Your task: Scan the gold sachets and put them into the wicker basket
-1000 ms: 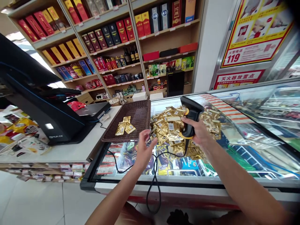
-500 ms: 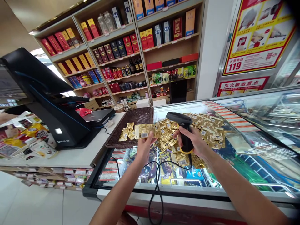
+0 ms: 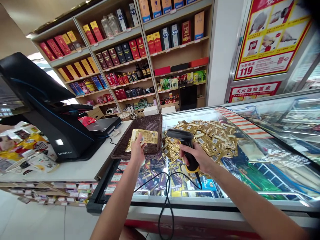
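Packet [image 3: 149, 136] moved over basket [image 3: 150, 125] | left hand [image 3: 137, 150] above near rim | room behind

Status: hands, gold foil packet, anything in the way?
Left hand gripping flat gold foil packet over brown woven basket. Right hand holding black handheld scanner with yellow trim. Nothing visibly blocking; looped black cable hangs clear of packet.

A head-worn camera looks forward and down across a white-edged, glass-topped freezer [image 3: 220, 215], close below. Beyond, it faces tall pale wooden shelves [image 3: 178, 56], farther off.
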Tool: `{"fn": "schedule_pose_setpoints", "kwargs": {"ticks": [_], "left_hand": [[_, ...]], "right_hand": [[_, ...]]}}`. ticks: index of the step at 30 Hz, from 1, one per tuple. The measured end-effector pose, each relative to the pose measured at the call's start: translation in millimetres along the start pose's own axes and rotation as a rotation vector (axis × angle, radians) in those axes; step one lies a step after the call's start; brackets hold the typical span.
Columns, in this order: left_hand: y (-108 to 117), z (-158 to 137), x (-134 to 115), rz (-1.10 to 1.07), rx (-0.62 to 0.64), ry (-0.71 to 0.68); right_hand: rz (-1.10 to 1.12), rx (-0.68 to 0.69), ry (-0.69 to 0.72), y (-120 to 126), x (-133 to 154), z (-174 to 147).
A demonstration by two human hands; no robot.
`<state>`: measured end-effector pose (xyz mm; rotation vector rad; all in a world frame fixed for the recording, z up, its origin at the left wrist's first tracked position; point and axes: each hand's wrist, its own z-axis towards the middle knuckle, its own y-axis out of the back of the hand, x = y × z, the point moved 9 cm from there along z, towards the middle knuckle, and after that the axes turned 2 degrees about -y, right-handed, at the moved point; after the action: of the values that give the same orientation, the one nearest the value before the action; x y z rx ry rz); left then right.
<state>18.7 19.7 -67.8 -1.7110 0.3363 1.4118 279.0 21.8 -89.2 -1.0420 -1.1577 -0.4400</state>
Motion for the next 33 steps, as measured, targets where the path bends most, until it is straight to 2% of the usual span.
{"fn": "schedule_pose_setpoints", "kwargs": {"ticks": [2,6,11,18,25,28,33], "left_hand": [[6.0,6.8,-4.2,0.045,-0.036,0.012],[4.2,16.0,-8.0,0.000,-0.027,0.063],[-2.8,13.7,1.4,-0.084,0.002,0.115],[-21.0,2.8,19.2,-0.147,0.180,0.097],[-20.8,3.4,24.6,-0.034,0.205,0.090],[-14.6,17.6,23.9,0.084,0.159,0.074],[4.5,60.3,13.8,0.274,0.017,0.053]], "right_hand": [[0.019,-0.022,-0.007,2.1,0.3,0.0],[-0.003,-0.015,0.020,1.7,4.1,-0.7],[-0.089,0.014,0.036,-1.3,6.2,-2.6],[-0.324,0.105,-0.009,-9.0,-2.4,-6.1],[-0.418,0.130,-0.025,-10.0,-5.8,-4.5],[-0.366,0.124,-0.021,-9.1,-3.6,-3.5],[-0.253,0.045,0.033,0.0,9.9,-0.8]]}}
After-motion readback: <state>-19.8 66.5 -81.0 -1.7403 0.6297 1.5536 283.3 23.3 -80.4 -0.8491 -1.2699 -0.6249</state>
